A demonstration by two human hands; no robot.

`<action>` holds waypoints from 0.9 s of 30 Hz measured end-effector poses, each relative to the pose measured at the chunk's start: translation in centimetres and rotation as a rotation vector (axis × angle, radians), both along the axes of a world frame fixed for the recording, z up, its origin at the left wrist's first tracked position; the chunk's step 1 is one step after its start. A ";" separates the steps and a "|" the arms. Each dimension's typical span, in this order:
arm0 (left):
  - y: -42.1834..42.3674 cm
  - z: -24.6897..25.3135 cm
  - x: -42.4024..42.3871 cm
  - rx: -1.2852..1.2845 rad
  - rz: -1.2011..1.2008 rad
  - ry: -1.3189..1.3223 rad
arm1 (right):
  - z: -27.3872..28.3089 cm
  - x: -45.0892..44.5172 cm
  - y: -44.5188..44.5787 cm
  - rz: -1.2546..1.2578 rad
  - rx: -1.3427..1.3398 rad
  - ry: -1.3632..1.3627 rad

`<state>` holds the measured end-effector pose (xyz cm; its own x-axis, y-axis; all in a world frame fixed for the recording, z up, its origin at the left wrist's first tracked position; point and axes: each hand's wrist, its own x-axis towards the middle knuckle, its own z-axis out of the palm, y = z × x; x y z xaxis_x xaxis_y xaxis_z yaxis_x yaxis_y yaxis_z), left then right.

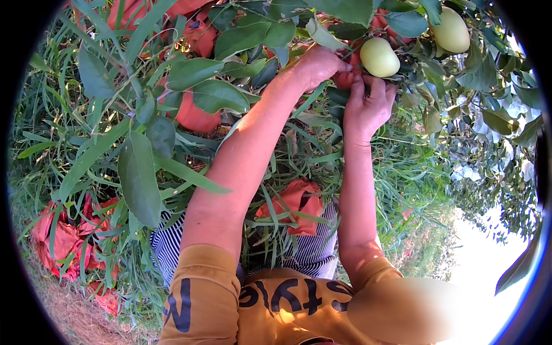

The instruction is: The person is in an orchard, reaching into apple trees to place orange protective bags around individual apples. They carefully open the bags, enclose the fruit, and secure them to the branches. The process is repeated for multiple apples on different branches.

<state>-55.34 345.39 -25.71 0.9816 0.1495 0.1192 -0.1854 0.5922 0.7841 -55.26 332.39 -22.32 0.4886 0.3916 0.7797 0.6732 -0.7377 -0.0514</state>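
A pale green apple (pixel 379 57) hangs among the leaves, with red paper (pixel 344 80) bunched just beside it. My left hand (pixel 320 67) reaches in from the left and pinches this paper near its thumb tip; leaves partly hide its fingers. From below, my right hand (pixel 370 107) grips the paper's lower edge between thumb and fingertips. Its knuckles lie directly under the apple, and I cannot tell whether they touch it. Another pale apple (pixel 450 30) hangs farther right, apart from both hands.
Leafy branches (pixel 140 177) hang close on the left, with red paper (pixel 196 113) behind them. Crumpled red paper (pixel 297 205) lies in the grass by my striped trousers (pixel 317 254). More red paper (pixel 64 241) lies at the lower left. Bright light fills the right side.
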 end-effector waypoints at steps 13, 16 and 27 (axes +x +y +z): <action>-1.9 1.2 0.7 -0.190 0.218 0.158 | 0.2 1.7 -1.9 0.112 0.465 0.392; -2.0 0.7 1.7 -0.321 0.288 0.121 | 0.0 2.3 -1.3 0.331 0.844 0.558; -0.2 -1.3 1.6 -0.156 -0.097 -0.005 | 1.0 1.8 -0.3 0.094 -0.020 0.082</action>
<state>-53.72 345.15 -27.04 0.9917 0.0713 0.1066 -0.1250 0.7221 0.6804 -53.47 332.04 -21.36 0.5103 0.4535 0.7307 0.7338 -0.6727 -0.0950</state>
